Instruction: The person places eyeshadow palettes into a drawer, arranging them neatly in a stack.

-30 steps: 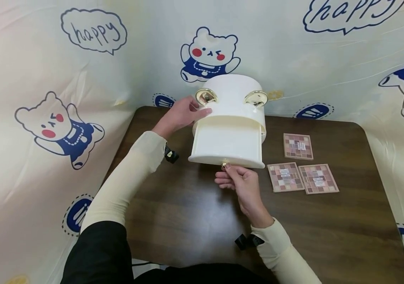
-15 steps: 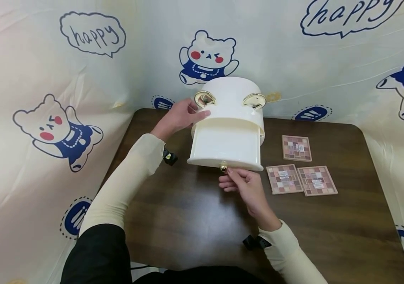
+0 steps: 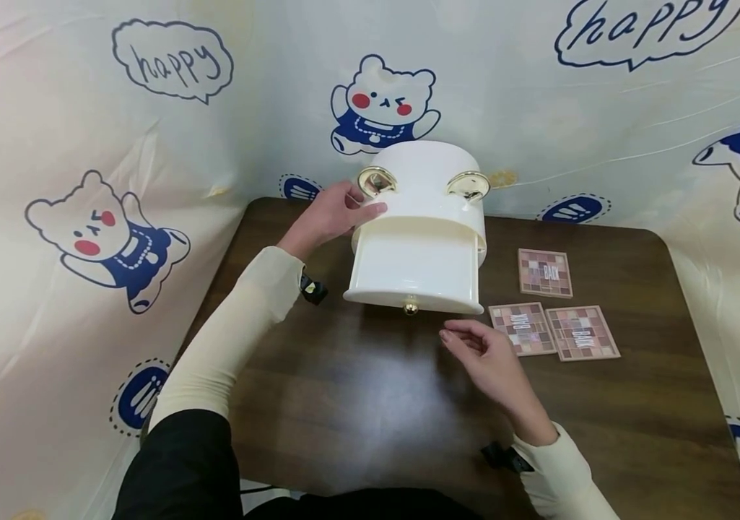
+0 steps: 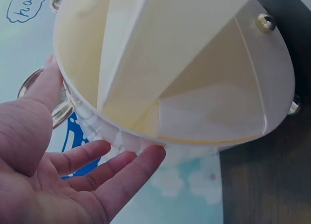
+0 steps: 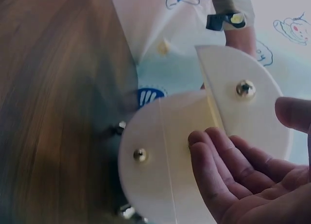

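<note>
Organizer [image 3: 421,217], the white round one with gold ears, sits at 12 o'clock on the brown surface [image 3: 357,404], its drawer [image 3: 414,271] pulled out toward the person. What changed: a second ago the right hand [image 3: 489,361] was pinching the gold knob [image 3: 411,308], now it's let go and drifted off toward 4 o'clock, fingers loose and holding nothing, so the pull looks done to me. Left hand [image 3: 331,213] hasn't budged, flat fingers braced on the organizer's side at 9 o'clock. Three palettes [image 3: 554,307] lie at 3 o'clock, each printed "BACK". Backdrop bubbles [image 3: 171,58] say "happy".
</note>
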A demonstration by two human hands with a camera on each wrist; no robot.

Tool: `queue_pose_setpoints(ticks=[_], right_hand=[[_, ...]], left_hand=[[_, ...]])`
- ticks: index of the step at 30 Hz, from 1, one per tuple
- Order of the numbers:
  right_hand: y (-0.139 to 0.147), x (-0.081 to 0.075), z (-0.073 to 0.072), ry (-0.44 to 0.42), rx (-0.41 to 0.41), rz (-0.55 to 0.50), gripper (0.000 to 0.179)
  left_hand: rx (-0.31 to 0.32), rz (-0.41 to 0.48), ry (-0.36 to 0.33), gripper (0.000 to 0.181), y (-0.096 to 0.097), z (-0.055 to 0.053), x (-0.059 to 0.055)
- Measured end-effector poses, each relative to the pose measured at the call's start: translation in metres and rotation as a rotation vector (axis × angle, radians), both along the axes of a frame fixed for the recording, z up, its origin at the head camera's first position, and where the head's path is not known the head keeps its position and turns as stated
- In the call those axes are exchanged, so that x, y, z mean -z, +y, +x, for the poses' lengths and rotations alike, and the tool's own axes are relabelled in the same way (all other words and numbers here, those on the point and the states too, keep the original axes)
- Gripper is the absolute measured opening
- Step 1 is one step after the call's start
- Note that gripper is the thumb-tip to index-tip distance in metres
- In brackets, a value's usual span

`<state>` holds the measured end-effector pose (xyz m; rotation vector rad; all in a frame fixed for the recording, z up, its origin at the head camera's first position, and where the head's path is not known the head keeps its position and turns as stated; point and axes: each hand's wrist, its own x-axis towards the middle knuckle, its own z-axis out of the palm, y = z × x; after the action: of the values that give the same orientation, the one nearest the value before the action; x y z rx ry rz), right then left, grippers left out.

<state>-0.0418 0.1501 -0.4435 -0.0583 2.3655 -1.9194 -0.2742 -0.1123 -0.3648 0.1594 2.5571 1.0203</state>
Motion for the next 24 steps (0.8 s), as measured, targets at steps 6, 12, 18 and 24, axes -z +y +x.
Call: queue_pose_setpoints(ticks=[6, 12, 18, 24], right_hand=[[0.021, 0.008, 0.009, 0.020, 0.035, 0.150, 0.032], [0.044, 0.021, 0.019, 0.027, 0.123, 0.192, 0.032], [0.074, 0.036, 0.027, 0.034, 0.240, 0.254, 0.038], [0.103, 0.047, 0.026, -0.019, 0.361, 0.269, 0.044]], left_hand=[[-0.032, -0.027, -0.028, 0.075, 0.001, 0.002, -0.001], [-0.028, -0.010, -0.019, 0.075, 0.001, 0.002, 0.002], [-0.022, 0.003, 0.003, 0.073, 0.001, 0.002, 0.003], [-0.018, 0.023, 0.007, 0.070, 0.000, 0.003, 0.001]])
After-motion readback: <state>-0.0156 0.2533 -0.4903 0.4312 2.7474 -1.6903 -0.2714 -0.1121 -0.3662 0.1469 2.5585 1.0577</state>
